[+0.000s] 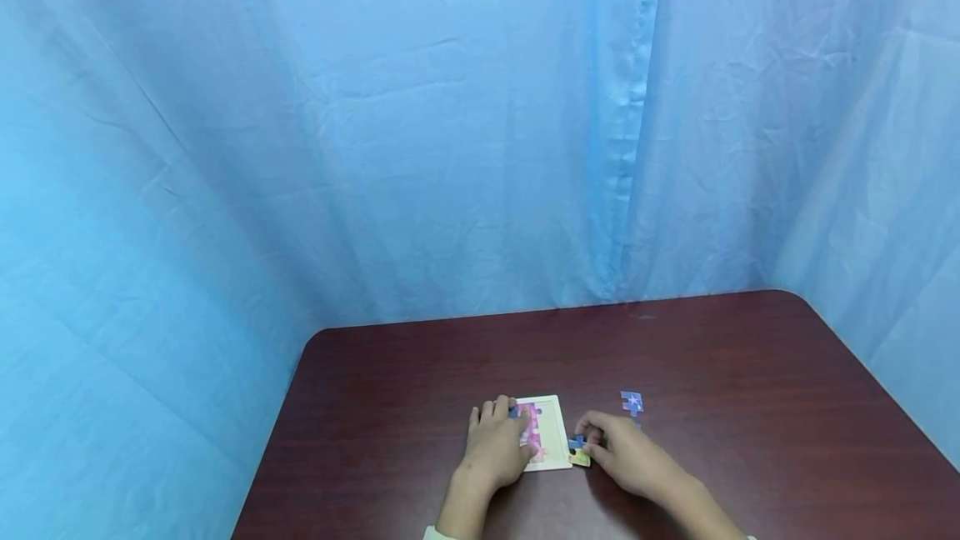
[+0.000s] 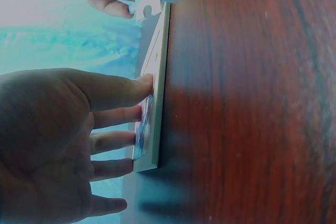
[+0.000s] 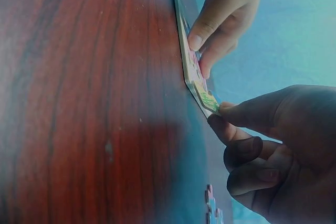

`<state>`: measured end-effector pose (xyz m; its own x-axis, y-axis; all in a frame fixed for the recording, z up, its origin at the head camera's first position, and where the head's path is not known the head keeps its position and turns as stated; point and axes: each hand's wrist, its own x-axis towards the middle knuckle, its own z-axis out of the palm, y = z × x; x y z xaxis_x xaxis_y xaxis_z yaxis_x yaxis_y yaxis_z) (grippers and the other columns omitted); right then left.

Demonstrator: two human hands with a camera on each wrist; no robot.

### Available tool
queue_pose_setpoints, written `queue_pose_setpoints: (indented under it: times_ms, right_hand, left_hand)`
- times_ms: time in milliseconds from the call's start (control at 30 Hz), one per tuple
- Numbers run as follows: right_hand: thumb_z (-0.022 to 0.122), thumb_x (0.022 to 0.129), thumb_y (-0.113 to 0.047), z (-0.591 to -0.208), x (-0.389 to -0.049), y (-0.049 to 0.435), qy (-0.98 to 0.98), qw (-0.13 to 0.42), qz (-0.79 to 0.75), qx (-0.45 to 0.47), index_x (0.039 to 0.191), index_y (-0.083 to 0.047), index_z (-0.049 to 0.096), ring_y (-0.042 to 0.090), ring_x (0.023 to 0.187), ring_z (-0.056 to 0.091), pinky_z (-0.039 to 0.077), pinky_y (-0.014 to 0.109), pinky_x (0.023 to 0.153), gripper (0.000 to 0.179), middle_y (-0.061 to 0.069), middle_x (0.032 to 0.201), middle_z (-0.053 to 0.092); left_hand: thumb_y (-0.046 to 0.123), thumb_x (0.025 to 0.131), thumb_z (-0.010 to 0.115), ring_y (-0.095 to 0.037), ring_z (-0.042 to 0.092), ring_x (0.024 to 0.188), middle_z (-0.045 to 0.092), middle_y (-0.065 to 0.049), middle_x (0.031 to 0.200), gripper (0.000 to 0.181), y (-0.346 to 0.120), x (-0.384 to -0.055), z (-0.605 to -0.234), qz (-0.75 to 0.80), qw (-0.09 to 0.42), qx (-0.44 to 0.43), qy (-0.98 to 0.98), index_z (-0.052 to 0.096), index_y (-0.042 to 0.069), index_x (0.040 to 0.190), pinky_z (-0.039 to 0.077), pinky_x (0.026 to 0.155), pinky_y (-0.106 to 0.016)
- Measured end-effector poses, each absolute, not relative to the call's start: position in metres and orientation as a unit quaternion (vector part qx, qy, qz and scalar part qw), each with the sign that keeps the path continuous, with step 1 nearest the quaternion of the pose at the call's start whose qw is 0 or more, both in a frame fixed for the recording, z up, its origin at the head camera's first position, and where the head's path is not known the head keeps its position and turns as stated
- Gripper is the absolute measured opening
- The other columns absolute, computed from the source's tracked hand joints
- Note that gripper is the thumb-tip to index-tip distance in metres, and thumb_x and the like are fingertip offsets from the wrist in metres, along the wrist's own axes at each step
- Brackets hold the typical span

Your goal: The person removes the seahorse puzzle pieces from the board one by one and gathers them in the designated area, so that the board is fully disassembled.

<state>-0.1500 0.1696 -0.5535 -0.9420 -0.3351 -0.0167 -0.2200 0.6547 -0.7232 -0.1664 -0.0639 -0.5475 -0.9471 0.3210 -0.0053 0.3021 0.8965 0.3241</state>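
Note:
A shallow, pale puzzle tray (image 1: 557, 432) lies near the front of the table, with pink and purple jigsaw pieces (image 1: 535, 432) fitted in its left part. My left hand (image 1: 495, 444) rests over that part, fingers spread and fairly straight, the thumb touching the tray's near side. Between thumb and fingertips my right hand (image 1: 626, 452) pinches a jigsaw piece (image 1: 581, 458) with yellow-green on it. That piece overlaps the tray's right edge in the head view, and its yellow-green face (image 3: 206, 98) shows in the right wrist view. The fingertips cover part of it.
A blue jigsaw piece with a pink star (image 1: 632, 402) lies on the dark red-brown table (image 1: 720, 373) beyond my right hand. Another blue piece (image 1: 638, 425) peeks out beside that hand. Light blue curtains (image 1: 465, 148) hang round the table's back and sides.

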Motion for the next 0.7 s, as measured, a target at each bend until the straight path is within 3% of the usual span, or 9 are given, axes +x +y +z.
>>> queue_pose_setpoints:
  times_ms: [700]
  right_hand:
    - [0.072, 0.095, -0.006, -0.556, -0.139, 0.201, 0.914, 0.086, -0.386, -0.092, 0.105, -0.013, 0.069, 0.001, 0.062, 0.044, 0.040, 0.021, 0.058, 0.012, -0.004, 0.087, 0.061]
  left_hand:
    - [0.031, 0.090, 0.081, -0.037, 0.054, 0.135, 0.060, -0.014, 0.146, 0.051, -0.065, -0.167, -0.548, 0.180, 0.036, 0.157, 0.970, 0.072, 0.016, 0.138, 0.037, 0.120, -0.069]
